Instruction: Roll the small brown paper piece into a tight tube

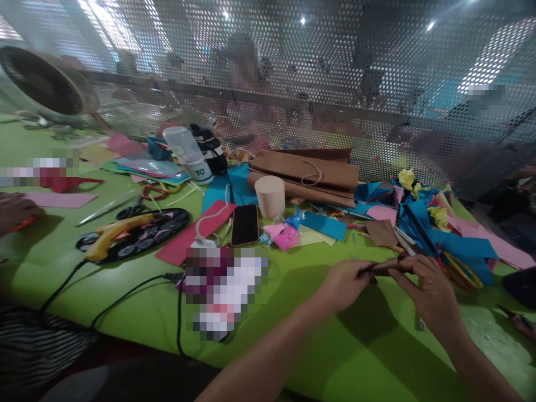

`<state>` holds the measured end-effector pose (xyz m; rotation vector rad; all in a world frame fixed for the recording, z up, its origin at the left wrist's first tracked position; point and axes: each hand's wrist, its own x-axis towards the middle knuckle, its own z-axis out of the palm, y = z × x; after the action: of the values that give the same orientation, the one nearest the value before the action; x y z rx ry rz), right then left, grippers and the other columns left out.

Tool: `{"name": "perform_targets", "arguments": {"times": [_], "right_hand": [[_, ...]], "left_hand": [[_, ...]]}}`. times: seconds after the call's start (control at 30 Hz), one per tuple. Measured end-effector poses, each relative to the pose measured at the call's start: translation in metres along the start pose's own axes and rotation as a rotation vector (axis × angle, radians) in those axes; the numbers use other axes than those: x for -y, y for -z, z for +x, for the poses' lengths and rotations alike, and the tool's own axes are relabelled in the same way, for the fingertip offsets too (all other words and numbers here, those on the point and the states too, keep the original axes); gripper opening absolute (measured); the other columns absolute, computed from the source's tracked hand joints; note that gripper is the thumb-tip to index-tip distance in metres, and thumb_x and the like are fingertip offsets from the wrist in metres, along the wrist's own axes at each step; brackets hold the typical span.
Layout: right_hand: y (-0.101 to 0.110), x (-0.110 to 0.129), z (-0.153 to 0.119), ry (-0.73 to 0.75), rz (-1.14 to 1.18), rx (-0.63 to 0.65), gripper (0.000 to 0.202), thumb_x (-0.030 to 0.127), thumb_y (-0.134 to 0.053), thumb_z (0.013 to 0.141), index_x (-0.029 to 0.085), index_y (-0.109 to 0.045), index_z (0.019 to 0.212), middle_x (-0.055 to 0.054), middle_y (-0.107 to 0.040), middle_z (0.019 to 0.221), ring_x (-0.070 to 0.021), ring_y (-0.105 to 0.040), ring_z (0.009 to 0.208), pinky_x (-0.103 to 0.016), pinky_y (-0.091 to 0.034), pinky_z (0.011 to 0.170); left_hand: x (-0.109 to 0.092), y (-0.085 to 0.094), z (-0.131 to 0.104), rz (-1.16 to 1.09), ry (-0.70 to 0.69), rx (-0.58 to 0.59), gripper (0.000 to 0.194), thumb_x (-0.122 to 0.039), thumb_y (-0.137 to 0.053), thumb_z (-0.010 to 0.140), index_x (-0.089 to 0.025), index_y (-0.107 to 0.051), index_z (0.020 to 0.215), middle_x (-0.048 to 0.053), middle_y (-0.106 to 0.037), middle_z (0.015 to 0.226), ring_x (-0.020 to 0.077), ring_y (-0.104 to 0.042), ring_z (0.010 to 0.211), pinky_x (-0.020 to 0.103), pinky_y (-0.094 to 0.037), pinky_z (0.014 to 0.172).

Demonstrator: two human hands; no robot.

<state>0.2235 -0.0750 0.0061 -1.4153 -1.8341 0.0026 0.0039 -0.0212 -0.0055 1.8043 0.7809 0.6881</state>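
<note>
Above the green table [301, 329], my left hand [345, 283] pinches the left end of a thin dark brown piece [384, 269], which looks like folded paper. The fingers of my right hand [429, 282] close on its right end. The piece is seen nearly edge-on, so its full shape is hidden. Just behind my hands lies a flat brown paper piece [380, 232]. Yellow-handled scissors [463, 272] rest beside my right hand, among blue paper strips [469, 245].
Brown paper rolls [305, 170], a beige cylinder [270, 197], a phone [245, 225] and a bottle [188, 155] stand or lie behind. A yellow glue gun [117, 235] with a black cord is at left. Another person's hand [17, 212] is at the left edge.
</note>
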Motion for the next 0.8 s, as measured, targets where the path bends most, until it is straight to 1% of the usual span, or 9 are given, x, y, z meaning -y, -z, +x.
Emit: {"name": "perform_targets", "arguments": {"times": [0.07,0.2,0.33,0.37,0.43,0.53,0.6,0.7,0.8], "right_hand": [[0.0,-0.004,-0.001,-0.004,-0.008,-0.02,0.026,0.053,-0.069,0.098,0.031,-0.08,0.09,-0.003,-0.075,0.088,-0.0283,-0.07,0.091,-0.044,-0.051,0.084],[-0.004,-0.004,-0.002,0.043,-0.006,-0.015,0.021,0.048,-0.071,0.097,0.032,-0.08,0.089,-0.003,-0.075,0.088,-0.0276,-0.07,0.092,-0.043,-0.052,0.084],[-0.003,0.003,-0.003,0.116,0.043,0.063,0.012,0.042,-0.072,0.097,0.034,-0.081,0.095,-0.001,-0.077,0.09,-0.026,-0.07,0.09,-0.043,-0.051,0.083],[0.0,0.004,-0.003,0.103,0.056,0.075,0.011,0.04,-0.072,0.098,0.034,-0.081,0.098,-0.001,-0.078,0.092,-0.0259,-0.07,0.091,-0.043,-0.051,0.083],[0.005,0.007,-0.003,0.027,0.08,0.04,0.012,0.039,-0.069,0.1,0.034,-0.08,0.101,-0.002,-0.077,0.096,-0.0263,-0.07,0.095,-0.043,-0.051,0.086],[0.01,0.006,-0.002,-0.145,0.103,-0.055,0.018,0.045,-0.068,0.099,0.032,-0.078,0.107,-0.005,-0.077,0.105,-0.028,-0.07,0.102,-0.044,-0.052,0.088],[0.009,0.005,-0.001,-0.224,0.128,-0.042,0.025,0.05,-0.068,0.098,0.031,-0.077,0.111,-0.006,-0.077,0.112,-0.0286,-0.071,0.104,-0.043,-0.055,0.086],[0.003,0.004,-0.001,-0.216,0.202,0.042,0.023,0.052,-0.071,0.096,0.031,-0.078,0.102,-0.005,-0.079,0.105,-0.0274,-0.072,0.101,-0.041,-0.057,0.085],[0.001,0.006,-0.002,-0.174,0.251,0.046,0.02,0.049,-0.071,0.096,0.031,-0.079,0.094,-0.003,-0.079,0.097,-0.026,-0.072,0.097,-0.041,-0.057,0.088]], "left_hand": [[-0.001,0.001,0.0,0.02,-0.006,0.003,0.027,-0.021,-0.057,0.099,-0.024,-0.078,0.116,0.006,-0.081,0.109,0.0264,-0.073,0.099,0.038,-0.058,0.088],[0.001,-0.001,-0.002,0.036,-0.025,0.023,0.03,-0.029,-0.065,0.097,-0.023,-0.073,0.125,0.007,-0.079,0.118,0.0284,-0.073,0.104,0.038,-0.056,0.09],[0.006,-0.004,-0.002,0.074,0.04,0.037,0.023,-0.034,-0.066,0.096,-0.024,-0.069,0.117,0.009,-0.077,0.118,0.0298,-0.071,0.107,0.039,-0.055,0.091],[0.007,-0.004,-0.003,0.082,0.067,0.039,0.022,-0.035,-0.064,0.097,-0.024,-0.068,0.116,0.009,-0.077,0.116,0.0296,-0.071,0.105,0.039,-0.054,0.089],[0.007,-0.004,-0.003,0.079,0.115,0.053,0.024,-0.035,-0.063,0.097,-0.025,-0.064,0.118,0.008,-0.076,0.113,0.0279,-0.07,0.101,0.038,-0.054,0.086],[0.006,-0.003,-0.003,0.055,0.132,0.067,0.029,-0.033,-0.066,0.092,-0.023,-0.062,0.119,0.005,-0.074,0.108,0.0243,-0.068,0.096,0.035,-0.053,0.084],[0.006,-0.003,-0.004,0.031,0.129,0.062,0.029,-0.032,-0.069,0.09,-0.022,-0.062,0.116,0.004,-0.073,0.106,0.0241,-0.067,0.094,0.035,-0.053,0.085],[0.008,-0.007,-0.003,-0.081,0.129,0.054,0.031,-0.027,-0.073,0.086,-0.022,-0.064,0.115,0.006,-0.074,0.109,0.0269,-0.068,0.1,0.037,-0.055,0.091],[0.011,-0.013,-0.001,-0.306,0.132,0.045,0.04,-0.024,-0.08,0.082,-0.02,-0.066,0.119,0.007,-0.075,0.116,0.0285,-0.068,0.112,0.038,-0.055,0.098]]}}
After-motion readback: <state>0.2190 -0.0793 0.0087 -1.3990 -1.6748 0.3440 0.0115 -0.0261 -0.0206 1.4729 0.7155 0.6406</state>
